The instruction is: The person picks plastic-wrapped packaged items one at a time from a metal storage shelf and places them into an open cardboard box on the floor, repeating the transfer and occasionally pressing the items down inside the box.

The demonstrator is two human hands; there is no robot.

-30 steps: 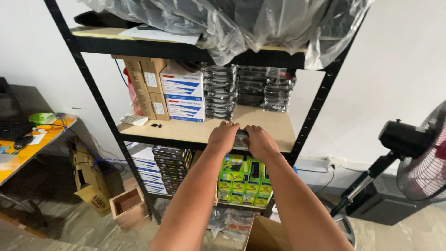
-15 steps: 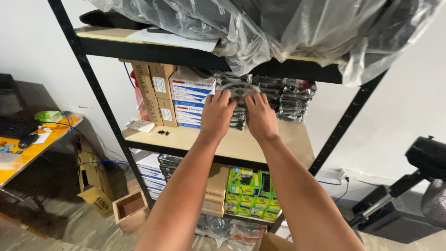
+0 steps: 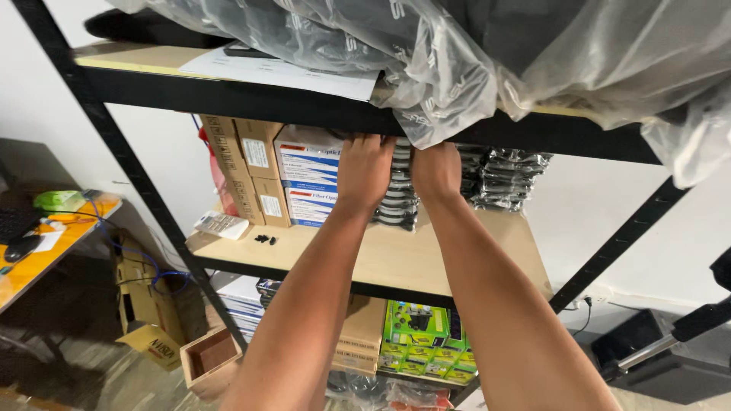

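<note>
**Both hands at the stack of bagged parts on the middle shelf**

The left hand (image 3: 364,169) and right hand (image 3: 435,169) reach side by side to the top of a stack of dark parts in clear plastic bags (image 3: 397,202), standing far back on the pale wooden shelf board (image 3: 426,255). Two hands suit a slippery pile. The fingers curl over its top under the black upper shelf beam (image 3: 251,103); whether they pinch a bag I cannot tell. White-and-blue cardboard boxes (image 3: 306,183) stand just left of the stack.

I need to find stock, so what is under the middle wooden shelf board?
Under the middle shelf board sit tan cartons, green packaged boxes and blue and white boxes. The forearms cover part of that lower level, so more may be hidden.
</note>
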